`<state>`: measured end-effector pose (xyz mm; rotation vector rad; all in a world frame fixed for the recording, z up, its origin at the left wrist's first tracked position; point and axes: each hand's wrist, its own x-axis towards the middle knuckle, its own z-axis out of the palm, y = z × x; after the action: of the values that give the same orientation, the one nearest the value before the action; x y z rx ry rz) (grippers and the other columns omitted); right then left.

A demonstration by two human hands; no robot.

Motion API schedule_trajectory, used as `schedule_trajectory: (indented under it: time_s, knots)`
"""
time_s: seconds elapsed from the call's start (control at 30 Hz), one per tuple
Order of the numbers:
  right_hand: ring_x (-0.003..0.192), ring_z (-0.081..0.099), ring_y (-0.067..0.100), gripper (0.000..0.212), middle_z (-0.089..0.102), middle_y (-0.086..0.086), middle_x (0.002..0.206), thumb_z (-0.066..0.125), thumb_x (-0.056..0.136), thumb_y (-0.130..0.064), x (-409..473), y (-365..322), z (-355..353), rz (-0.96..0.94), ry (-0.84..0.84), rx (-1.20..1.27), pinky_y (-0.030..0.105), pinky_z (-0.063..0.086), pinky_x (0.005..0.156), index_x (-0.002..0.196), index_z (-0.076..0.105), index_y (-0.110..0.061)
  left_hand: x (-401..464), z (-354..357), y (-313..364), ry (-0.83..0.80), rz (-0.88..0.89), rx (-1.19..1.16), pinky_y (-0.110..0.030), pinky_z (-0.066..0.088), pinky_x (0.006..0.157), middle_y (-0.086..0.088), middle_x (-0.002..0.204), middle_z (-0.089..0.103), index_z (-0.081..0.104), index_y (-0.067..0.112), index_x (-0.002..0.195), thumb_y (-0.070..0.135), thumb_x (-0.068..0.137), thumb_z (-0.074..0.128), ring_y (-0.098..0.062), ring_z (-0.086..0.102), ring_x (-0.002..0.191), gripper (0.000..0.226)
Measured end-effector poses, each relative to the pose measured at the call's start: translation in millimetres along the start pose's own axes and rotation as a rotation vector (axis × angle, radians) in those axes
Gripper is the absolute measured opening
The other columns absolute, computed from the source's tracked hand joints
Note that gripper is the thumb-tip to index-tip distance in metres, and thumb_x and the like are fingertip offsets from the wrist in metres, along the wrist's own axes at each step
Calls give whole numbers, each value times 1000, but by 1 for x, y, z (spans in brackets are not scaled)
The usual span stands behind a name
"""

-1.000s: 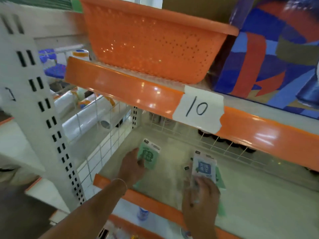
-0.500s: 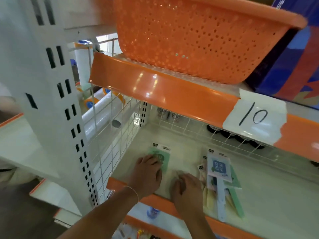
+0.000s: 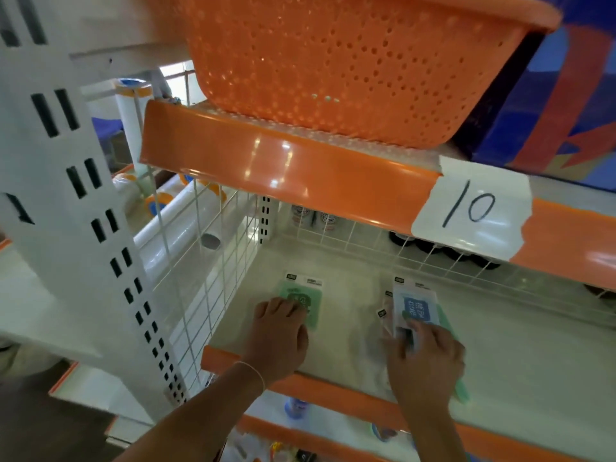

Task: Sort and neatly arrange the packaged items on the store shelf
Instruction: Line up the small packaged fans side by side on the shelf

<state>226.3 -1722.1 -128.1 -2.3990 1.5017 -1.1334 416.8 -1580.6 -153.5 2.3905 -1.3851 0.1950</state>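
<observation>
We start at the grip. The right hand (image 3: pixel 425 358) has its fingers curled onto the lower end of the blue package (image 3: pixel 414 306), which lies on top of a loose, fanned pile of packages (image 3: pixel 383 316) on the shelf (image 3: pixel 350 315); motion blur prevents us from confirming whether it pinches the package or only presses it. The left hand (image 3: pixel 278 335) rests on the green package (image 3: pixel 303 300), palm down with fingers slightly bent, holding it flat near the wire divider (image 3: pixel 200 261) at the shelf's left end.

We judge the step in hand to be sorting by colour: green is placed left, and blue is being separated from the pile. The next move calls for lifting the blue package clear without dragging those beneath it, then setting it square beside the green one.
</observation>
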Motion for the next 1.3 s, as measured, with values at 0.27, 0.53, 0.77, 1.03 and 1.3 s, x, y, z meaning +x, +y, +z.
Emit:
schedule_trajectory:
  time_s: [0.27,0.53,0.77,1.03,1.3]
  knots:
    - [93,59,35,27,63,18,102,74,78,-27,18,36,0,157,-299,50,37,52,78,101,70,-13,2,3,2,39,50,83,-40,43,83,2,94,63,70,24,95,32,78,47,-25,56,88,30]
    - [84,57,25,26,61,3,80,78,72,-36,31,21,-13,105,-360,187,26,41,74,80,66,-14,14,7,32,46,-138,134,-40,46,68,-8,80,60,64,15,78,30,79,42,-31,53,73,27]
    - [61,47,15,17,50,2,69,66,70,-21,0,-33,0,-35,-456,359,25,38,56,63,50,-22,9,7,25,108,-182,37,-38,47,70,-2,79,62,65,19,80,30,78,38,-26,56,74,30]
    - [88,66,16,32,63,-4,104,53,81,-36,-25,-50,18,-209,-637,104,26,51,74,108,70,-36,9,11,18,73,-197,38,-38,44,72,-2,85,61,65,19,84,31,73,34,-26,54,81,35]
    - [112,57,39,50,62,18,122,39,82,-39,-14,-27,48,-333,-450,-1,53,50,92,111,71,-14,10,16,16,49,-161,60,-40,48,77,-7,100,56,68,20,97,41,81,36,-29,53,93,42]
